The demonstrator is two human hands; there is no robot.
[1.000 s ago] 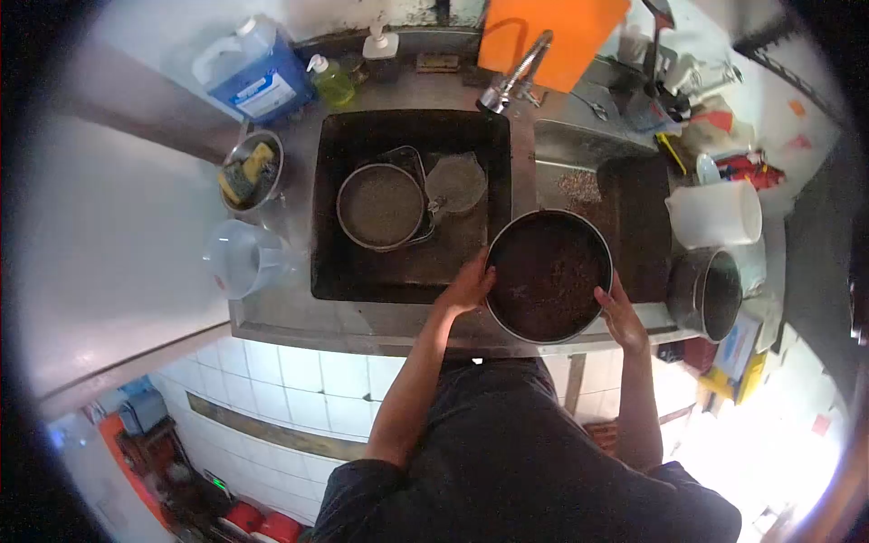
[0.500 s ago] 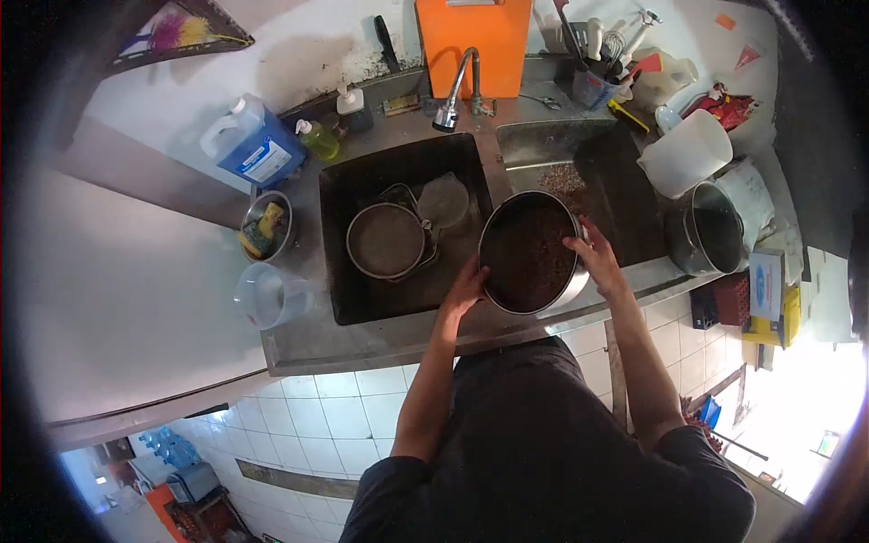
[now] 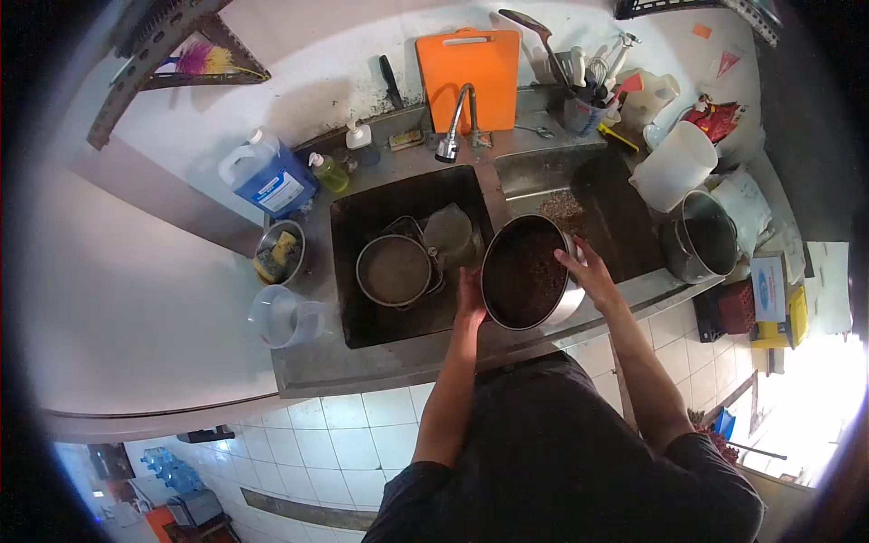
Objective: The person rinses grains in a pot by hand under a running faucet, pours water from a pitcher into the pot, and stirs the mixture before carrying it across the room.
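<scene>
Steeper tilt than before: round steel pan [image 3: 528, 273], left hand [image 3: 470, 295] and right hand [image 3: 589, 272] clasping rim.

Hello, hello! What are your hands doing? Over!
Both gripping: left hand, right hand on big pot. Pot tilted toward sink basin. Basin holds small pan.
</scene>
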